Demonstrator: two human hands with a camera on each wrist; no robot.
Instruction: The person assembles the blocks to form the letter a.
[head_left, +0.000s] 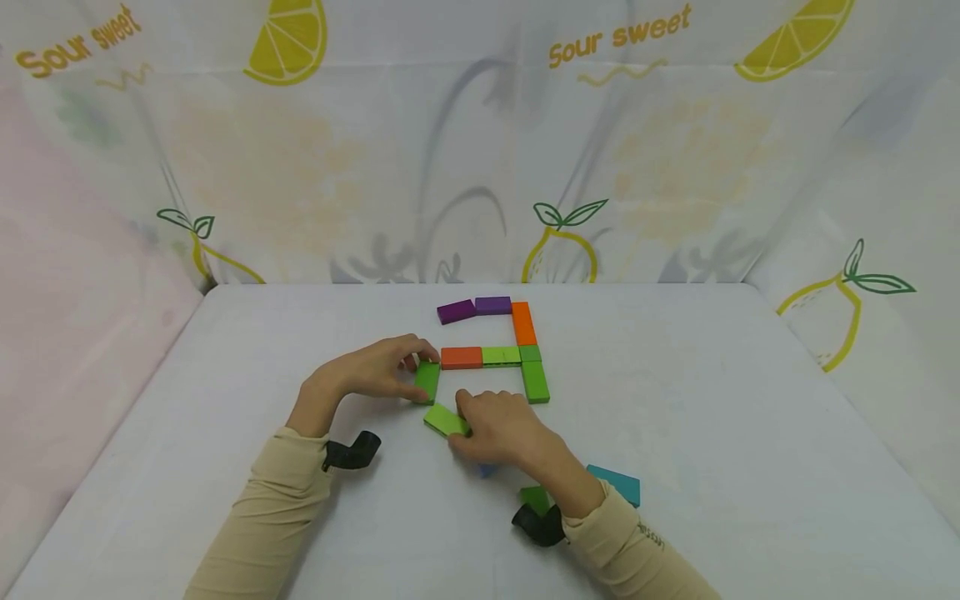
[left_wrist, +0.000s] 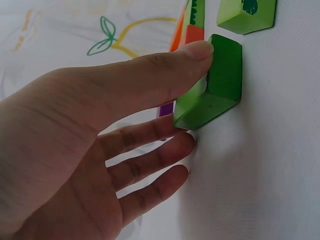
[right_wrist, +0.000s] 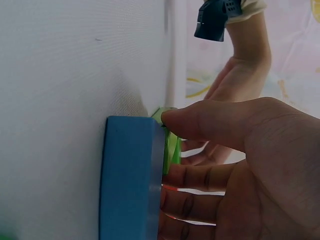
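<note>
My left hand (head_left: 371, 368) pinches a green block (head_left: 427, 382) at its two ends, thumb on the near end and index finger on the far one. That block lies by the left end of the red-orange block (head_left: 461, 358); the left wrist view shows the thumb on its edge (left_wrist: 225, 70). Just in front, my right hand (head_left: 501, 427) pinches a light green block (head_left: 441, 419), which lies slanted and is partly covered by the fingers. A blue block (right_wrist: 129, 175) stands close beside the right fingers and is mostly hidden under that hand in the head view.
Beyond the hands, a light green block (head_left: 500, 357), small green block (head_left: 529, 353), green block (head_left: 536, 383), orange block (head_left: 524, 323) and two purple blocks (head_left: 492, 305) continue the angular outline. Near the right forearm lie a teal block (head_left: 617, 485) and a green block (head_left: 534, 498).
</note>
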